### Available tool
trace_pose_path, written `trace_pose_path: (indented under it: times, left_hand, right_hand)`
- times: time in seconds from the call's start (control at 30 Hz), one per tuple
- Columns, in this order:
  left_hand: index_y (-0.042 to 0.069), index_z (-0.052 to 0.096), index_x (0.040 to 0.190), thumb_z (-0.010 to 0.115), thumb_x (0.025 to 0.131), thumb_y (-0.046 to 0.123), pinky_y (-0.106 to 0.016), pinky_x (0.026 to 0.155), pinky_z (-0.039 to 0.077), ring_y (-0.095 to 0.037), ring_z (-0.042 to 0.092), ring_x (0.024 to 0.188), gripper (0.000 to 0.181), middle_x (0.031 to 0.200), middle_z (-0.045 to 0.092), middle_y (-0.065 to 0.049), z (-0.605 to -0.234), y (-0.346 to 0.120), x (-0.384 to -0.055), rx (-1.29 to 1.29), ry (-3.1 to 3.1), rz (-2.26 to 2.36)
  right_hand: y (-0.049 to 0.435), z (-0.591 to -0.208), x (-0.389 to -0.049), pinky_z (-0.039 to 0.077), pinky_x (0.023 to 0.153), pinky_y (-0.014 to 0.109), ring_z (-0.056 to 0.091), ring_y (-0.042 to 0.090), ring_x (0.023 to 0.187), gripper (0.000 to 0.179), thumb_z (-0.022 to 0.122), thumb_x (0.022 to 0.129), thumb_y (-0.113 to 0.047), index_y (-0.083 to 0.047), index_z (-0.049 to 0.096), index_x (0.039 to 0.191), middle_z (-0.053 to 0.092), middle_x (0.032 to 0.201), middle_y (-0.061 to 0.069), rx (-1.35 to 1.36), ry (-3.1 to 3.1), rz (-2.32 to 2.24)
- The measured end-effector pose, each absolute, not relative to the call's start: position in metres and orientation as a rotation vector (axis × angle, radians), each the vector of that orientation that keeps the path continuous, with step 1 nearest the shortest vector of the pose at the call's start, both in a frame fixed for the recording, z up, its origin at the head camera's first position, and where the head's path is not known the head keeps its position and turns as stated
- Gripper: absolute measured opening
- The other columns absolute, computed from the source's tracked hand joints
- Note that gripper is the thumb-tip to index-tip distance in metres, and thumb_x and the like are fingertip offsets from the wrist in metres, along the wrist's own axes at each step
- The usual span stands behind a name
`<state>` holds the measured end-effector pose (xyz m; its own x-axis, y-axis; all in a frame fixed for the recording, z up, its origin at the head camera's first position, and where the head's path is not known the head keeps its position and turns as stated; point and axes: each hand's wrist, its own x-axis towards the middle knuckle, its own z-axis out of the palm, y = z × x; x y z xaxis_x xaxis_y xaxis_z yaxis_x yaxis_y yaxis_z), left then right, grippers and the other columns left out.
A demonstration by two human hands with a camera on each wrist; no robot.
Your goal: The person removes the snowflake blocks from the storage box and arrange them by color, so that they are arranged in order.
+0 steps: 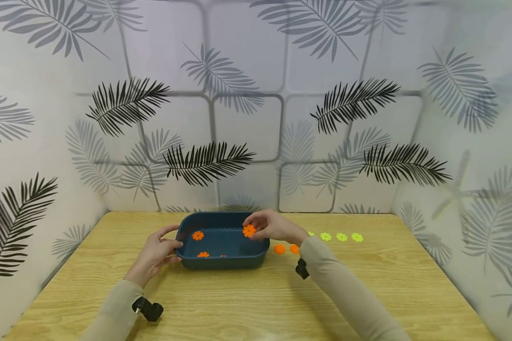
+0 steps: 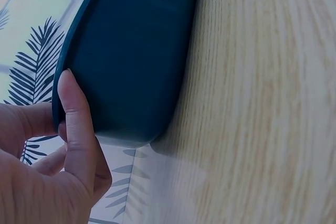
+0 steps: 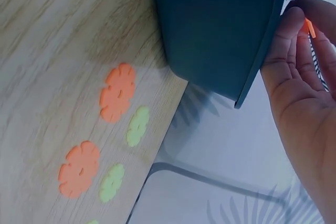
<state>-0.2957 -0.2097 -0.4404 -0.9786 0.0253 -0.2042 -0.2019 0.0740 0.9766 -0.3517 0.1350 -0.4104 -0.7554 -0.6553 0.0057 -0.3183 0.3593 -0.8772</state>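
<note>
A dark teal plastic basin [image 1: 222, 263] stands on the wooden table, with a few orange flower-shaped discs [image 1: 198, 235] inside it. My left hand [image 1: 157, 252] grips the basin's left end, its fingers and thumb at the rim; the left wrist view shows the rim [image 2: 61, 61] between them. Over the basin's right end, my right hand [image 1: 273, 226] pinches one orange notched disc [image 1: 249, 230]. From the right wrist view only a sliver of that disc [image 3: 310, 28] shows among the fingers.
Right of the basin, two orange discs [image 1: 279, 249] lie on the table [image 1: 222, 303]. Behind them runs a row of several yellow-green discs [image 1: 341, 237], partly hidden by the right wrist. A leaf-patterned wall covering [image 1: 247, 128] rises at the table's back edge.
</note>
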Motion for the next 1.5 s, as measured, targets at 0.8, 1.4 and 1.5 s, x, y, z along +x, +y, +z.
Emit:
trace_pose_path:
  times: [0.8,1.4,1.5]
  left_hand:
    - [0.014,0.035,0.152,0.057,0.095,0.002,-0.032,0.063,0.061,-0.021,0.069,0.075,0.061,0.108,0.062,-0.019,-0.439,-0.209,-0.295,-0.186,2.169,2.019]
    - [0.015,0.035,0.152,0.057,0.095,0.002,-0.031,0.062,0.061,-0.02,0.069,0.074,0.062,0.107,0.063,-0.018,-0.441,-0.211,-0.297,-0.17,2.181,2.008]
    - [0.016,0.035,0.152,0.057,0.095,0.002,-0.031,0.062,0.061,-0.02,0.069,0.075,0.062,0.108,0.063,-0.018,-0.441,-0.211,-0.296,-0.161,2.19,2.0]
  right_hand:
    - [0.167,-0.408,-0.344,0.057,0.074,0.043,0.063,0.021,0.084,0.034,0.074,0.086,-0.004,-0.007,0.066,0.118,0.066,0.117,0.008,-0.784,2.344,-1.339]
    - [0.208,-0.421,-0.339,0.057,0.072,0.039,0.06,0.019,0.08,0.035,0.074,0.084,-0.001,-0.004,0.065,0.117,0.063,0.105,0.013,-0.736,2.408,-1.294]
    - [0.216,-0.424,-0.338,0.056,0.072,0.033,0.06,0.019,0.083,0.036,0.074,0.084,0.0,-0.001,0.064,0.12,0.066,0.109,0.014,-0.728,2.419,-1.275]
